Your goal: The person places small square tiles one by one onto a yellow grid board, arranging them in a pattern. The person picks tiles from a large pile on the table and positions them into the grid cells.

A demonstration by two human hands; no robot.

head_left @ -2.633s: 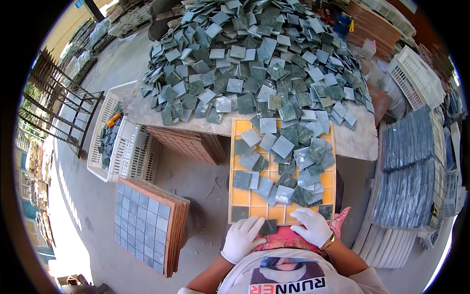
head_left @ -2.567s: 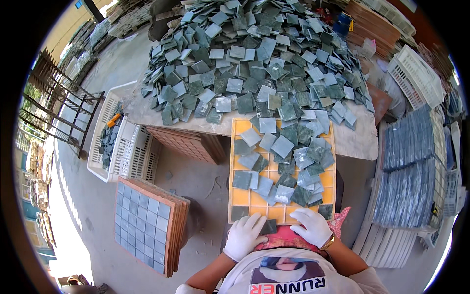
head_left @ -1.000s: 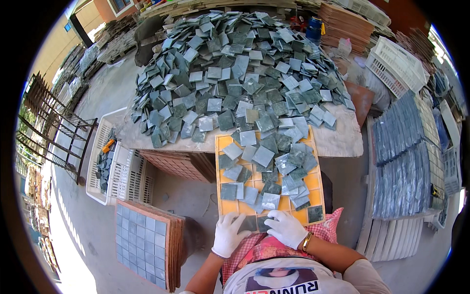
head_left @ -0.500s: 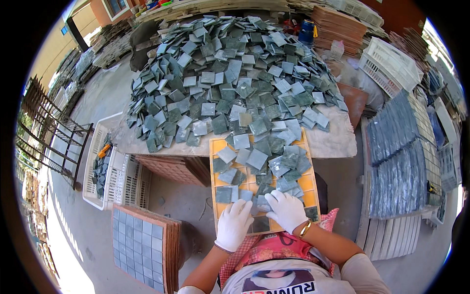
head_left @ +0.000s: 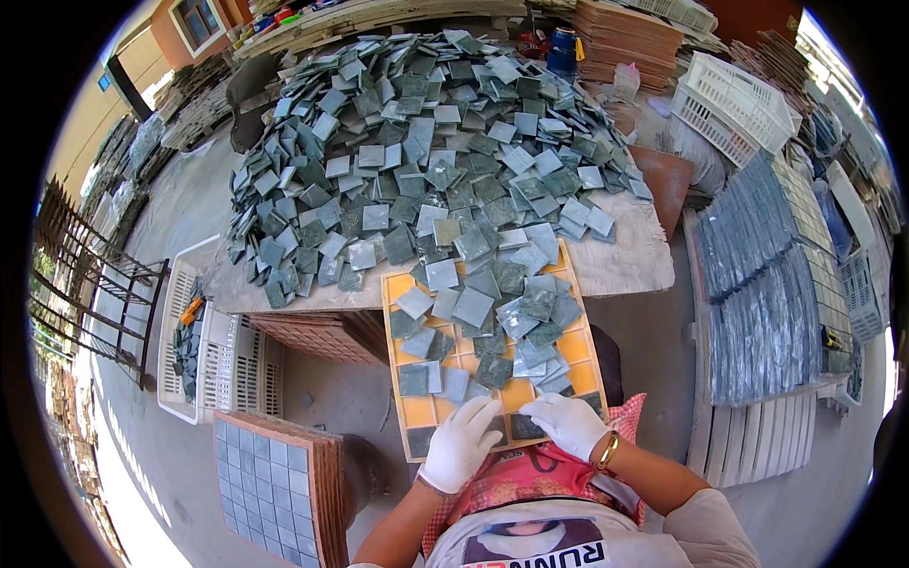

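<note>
A yellow gridded tray [head_left: 415,413] rests in front of me, its far end on the table edge. Loose grey-green stone tiles [head_left: 472,307] lie scattered over its far and middle parts, and dark tiles [head_left: 525,428] sit in the compartments of its near row. My left hand [head_left: 461,443], white-gloved, is over the near row with fingers stretched forward and thumb apart. My right hand [head_left: 570,424], also gloved, has its fingers extended over the near row, fingertips by a dark tile. Nothing shows held in either hand; the palms' undersides are hidden.
A large heap of tiles [head_left: 417,180] covers the stone table [head_left: 625,251]. White crates [head_left: 227,350] stand at left, above a stack of tiled panels [head_left: 270,488]. Wrapped tile stacks [head_left: 757,312] sit on a pallet at right. A blue jug [head_left: 564,49] stands behind the heap.
The view has shifted, moving the scene slightly left. My hands have moved apart; the light tile at my right fingertips no longer shows there. More of the tray's near row is visible.
</note>
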